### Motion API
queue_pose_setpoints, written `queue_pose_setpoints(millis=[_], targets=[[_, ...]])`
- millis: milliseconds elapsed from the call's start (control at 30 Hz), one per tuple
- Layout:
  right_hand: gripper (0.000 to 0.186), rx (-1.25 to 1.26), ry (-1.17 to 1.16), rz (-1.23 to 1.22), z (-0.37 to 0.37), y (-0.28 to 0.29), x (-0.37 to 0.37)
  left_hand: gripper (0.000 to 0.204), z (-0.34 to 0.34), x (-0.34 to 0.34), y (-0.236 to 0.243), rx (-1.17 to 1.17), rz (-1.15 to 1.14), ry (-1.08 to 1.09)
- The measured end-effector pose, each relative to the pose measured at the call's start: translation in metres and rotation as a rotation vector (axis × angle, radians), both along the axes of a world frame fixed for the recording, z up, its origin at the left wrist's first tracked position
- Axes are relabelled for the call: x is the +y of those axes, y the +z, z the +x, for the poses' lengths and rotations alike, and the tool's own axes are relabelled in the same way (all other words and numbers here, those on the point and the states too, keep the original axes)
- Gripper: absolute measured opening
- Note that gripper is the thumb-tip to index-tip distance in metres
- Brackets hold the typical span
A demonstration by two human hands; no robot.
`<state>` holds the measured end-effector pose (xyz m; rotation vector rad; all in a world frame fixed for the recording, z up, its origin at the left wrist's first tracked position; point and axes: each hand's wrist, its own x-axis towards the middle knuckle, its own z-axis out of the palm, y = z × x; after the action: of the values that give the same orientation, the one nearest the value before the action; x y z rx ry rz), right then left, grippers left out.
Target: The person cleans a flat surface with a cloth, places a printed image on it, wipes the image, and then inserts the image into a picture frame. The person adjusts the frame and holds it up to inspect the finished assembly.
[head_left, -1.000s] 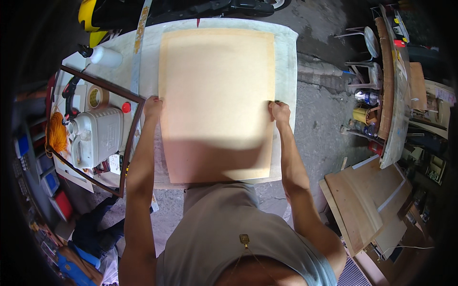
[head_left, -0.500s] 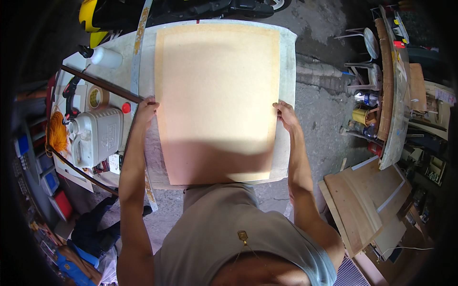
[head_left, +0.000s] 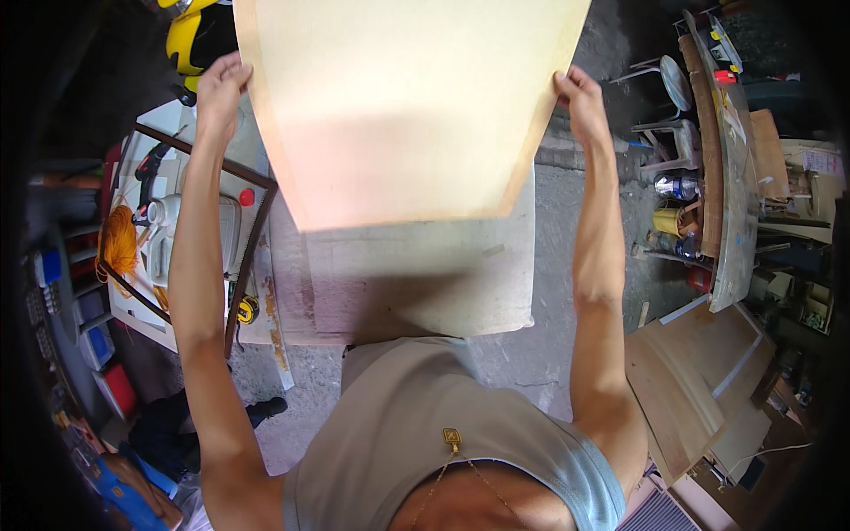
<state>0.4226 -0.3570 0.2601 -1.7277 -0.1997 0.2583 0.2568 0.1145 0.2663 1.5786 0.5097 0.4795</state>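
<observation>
A large pale board (head_left: 407,106) with a tan border along its edges is held up over the worktable (head_left: 398,274), its far part cut off by the top of the view. My left hand (head_left: 221,93) grips its left edge, thumb on the face toward me. On the opposite edge, my right hand (head_left: 580,97) pinches the board in the same way. Both arms are stretched forward. The near edge of the board hangs above the table, whose pale, scuffed top shows below it.
Left on the table lie a dark frame (head_left: 257,217), a white jug (head_left: 221,221), orange cord (head_left: 119,243), a red cap (head_left: 247,197) and a tape measure (head_left: 248,309). A plywood sheet (head_left: 691,372) leans at the right, near a grey stool (head_left: 668,146). A yellow-black vehicle (head_left: 183,40) stands beyond.
Both hands have lifted the board off the table and moved it away from my body, toward the top of the view. The near part of the tabletop and the tape measure are now uncovered.
</observation>
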Motion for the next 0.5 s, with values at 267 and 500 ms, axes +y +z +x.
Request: queue_pose_setpoints(millis=[267,500], targets=[[0.031,-0.350,-0.113,0.065,0.017,-0.002,-0.003,0.026,0.011,-0.024,0.007,-0.421,0.212,0.161],[0.032,-0.425,-0.161,0.130,-0.021,-0.014,0.008,0.028,-0.023,-0.046,-0.024,-0.412,0.096,0.351]])
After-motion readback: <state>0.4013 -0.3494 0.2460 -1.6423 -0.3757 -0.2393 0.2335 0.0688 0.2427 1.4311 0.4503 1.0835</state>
